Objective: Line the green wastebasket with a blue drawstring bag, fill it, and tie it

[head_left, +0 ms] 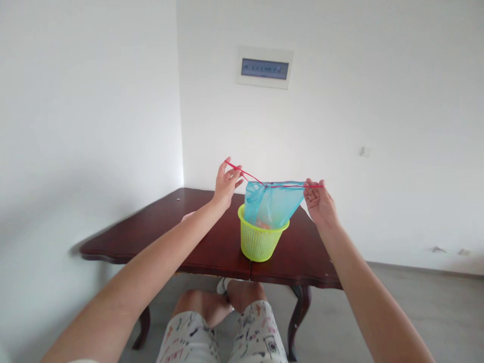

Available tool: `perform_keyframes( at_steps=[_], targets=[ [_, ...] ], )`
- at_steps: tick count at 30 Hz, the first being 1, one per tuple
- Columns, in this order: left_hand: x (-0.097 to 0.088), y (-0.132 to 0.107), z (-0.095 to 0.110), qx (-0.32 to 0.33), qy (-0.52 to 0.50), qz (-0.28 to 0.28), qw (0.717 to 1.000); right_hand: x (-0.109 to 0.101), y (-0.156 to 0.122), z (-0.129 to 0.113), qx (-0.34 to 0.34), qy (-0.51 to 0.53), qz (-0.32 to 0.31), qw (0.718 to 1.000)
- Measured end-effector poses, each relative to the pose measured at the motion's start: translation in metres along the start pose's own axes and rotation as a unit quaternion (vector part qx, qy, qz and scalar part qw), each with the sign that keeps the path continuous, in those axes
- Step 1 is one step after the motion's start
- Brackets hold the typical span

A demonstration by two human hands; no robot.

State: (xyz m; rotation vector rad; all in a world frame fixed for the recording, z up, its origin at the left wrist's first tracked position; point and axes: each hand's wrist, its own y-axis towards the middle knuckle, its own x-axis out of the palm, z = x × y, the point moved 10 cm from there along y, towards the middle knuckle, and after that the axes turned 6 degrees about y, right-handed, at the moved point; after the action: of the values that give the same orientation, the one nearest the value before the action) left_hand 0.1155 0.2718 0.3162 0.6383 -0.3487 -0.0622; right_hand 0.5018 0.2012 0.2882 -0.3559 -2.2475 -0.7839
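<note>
My left grip [227, 182] was pinched shut on one end of the thin red drawstring [252, 177], raised to the left of the translucent blue plastic bag [273, 204]. My right grip [319, 202] pinched the other end, just right of the bag's mouth, and the string ran taut between them. The bag hung into the lime-green perforated plastic basket [259, 244], which stood close to the near edge of the dark polished wooden worktop [159, 227]. The worktop stretched wide to the left, with less room to the right.
</note>
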Motion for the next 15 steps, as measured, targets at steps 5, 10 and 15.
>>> perform_keyframes(
  at_steps=[5, 10, 15],
  targets=[
    [0.016, 0.001, -0.003, -0.007, -0.035, -0.016, 0.999, 0.013, 0.009, -0.022, -0.146, -0.176, -0.017, 0.973],
    [0.030, -0.005, 0.003, -0.025, -0.036, -0.052, 0.998, 0.036, -0.012, -0.051, -0.321, -0.360, -0.033, 0.876],
    [0.047, -0.010, 0.015, -0.009, -0.059, -0.086, 0.995, 0.084, -0.028, -0.031, -0.251, -0.257, -0.151, 0.921]
  ],
)
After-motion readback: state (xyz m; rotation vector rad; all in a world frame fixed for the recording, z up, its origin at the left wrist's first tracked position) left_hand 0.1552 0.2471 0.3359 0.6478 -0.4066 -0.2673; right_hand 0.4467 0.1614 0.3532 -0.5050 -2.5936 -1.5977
